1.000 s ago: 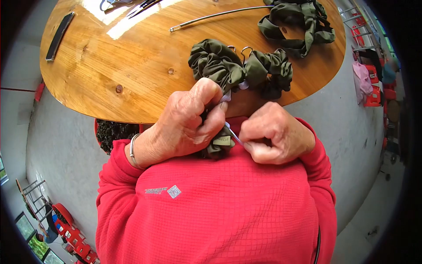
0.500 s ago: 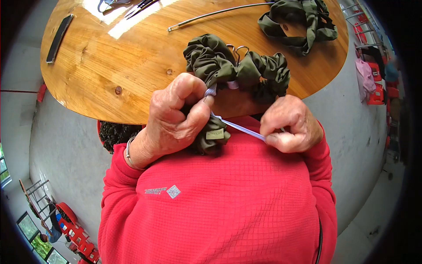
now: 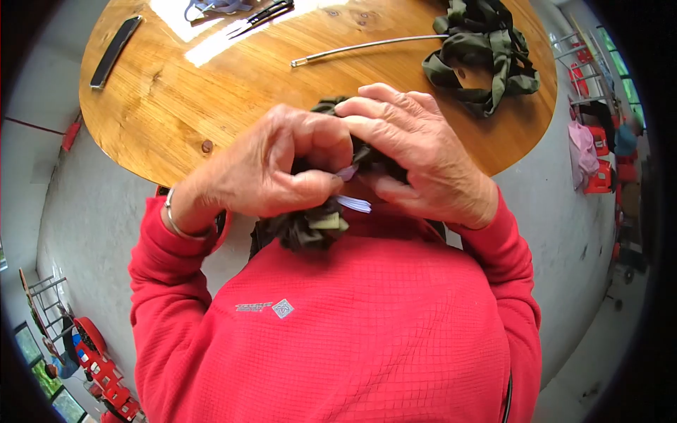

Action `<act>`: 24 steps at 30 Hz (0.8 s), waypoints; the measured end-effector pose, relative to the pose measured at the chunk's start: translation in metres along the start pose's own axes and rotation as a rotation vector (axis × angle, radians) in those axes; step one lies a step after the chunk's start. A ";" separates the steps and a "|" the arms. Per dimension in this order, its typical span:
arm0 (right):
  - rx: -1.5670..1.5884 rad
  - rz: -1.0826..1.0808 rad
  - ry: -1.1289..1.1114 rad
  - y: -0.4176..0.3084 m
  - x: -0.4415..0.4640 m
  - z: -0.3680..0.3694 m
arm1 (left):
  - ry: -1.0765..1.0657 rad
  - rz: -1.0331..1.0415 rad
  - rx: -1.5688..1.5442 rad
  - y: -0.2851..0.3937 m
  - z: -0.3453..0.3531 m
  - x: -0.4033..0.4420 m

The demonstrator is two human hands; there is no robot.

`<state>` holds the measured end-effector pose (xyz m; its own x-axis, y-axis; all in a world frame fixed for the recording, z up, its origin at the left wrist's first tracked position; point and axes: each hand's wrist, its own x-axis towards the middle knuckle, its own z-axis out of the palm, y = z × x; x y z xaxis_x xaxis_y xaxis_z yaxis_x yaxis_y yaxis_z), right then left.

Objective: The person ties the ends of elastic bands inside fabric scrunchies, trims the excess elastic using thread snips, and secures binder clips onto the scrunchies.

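A dark green gathered fabric scrunchie (image 3: 307,231) with a small pale label is in front of my chest, mostly covered by my hands. My left hand (image 3: 289,169) is closed, thumb and forefinger pinching a pale elastic band (image 3: 355,204) where it meets the fabric. The band's free end sticks out to the right below the fingertips. Reaching over from the other side, my right hand (image 3: 427,155) curves its fingers over the far part of the scrunchie, thumb underneath. What lies between the palms is hidden.
On the round wooden table (image 3: 176,113) lie a metal rod (image 3: 367,49), loose dark green fabric strips (image 3: 504,88), a black bar (image 3: 116,53), black-handled snips (image 3: 261,17) and bluish straps (image 3: 211,7). Red stools (image 3: 599,176) stand at the right.
My right hand has let go of the stretched band and moved up and left onto the scrunchie. The band now hangs short and slack. My left hand keeps its pinch.
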<state>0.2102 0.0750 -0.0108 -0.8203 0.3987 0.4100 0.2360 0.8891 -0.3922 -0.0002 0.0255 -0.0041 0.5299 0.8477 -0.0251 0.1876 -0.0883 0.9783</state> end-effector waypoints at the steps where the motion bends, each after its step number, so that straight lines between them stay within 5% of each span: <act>1: 0.001 -0.021 -0.015 0.000 0.002 0.000 | -0.022 0.021 0.043 -0.001 -0.008 0.004; 8: 0.144 0.080 -0.162 -0.010 0.023 -0.002 | -0.357 0.079 0.559 0.034 -0.056 0.023; 10: 0.193 0.149 -0.133 -0.007 0.026 0.000 | -0.294 0.007 0.732 0.044 -0.060 0.025; 11: 0.189 0.202 -0.144 -0.007 0.028 -0.001 | -0.184 0.261 0.961 0.033 -0.062 0.026; 14: 0.243 0.239 -0.089 -0.006 0.028 0.003 | 0.363 0.569 1.043 0.029 -0.043 0.017; 21: 0.327 0.296 -0.025 -0.008 0.030 0.015 | 0.541 0.092 0.221 -0.008 0.000 -0.031; 24: 0.331 0.319 -0.008 -0.009 0.032 0.018 | 0.591 0.141 0.149 -0.018 0.007 -0.031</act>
<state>0.1727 0.0758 -0.0097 -0.7381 0.6378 0.2199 0.2998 0.6021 -0.7400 -0.0141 -0.0024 -0.0222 0.0193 0.9649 0.2618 0.2855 -0.2562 0.9235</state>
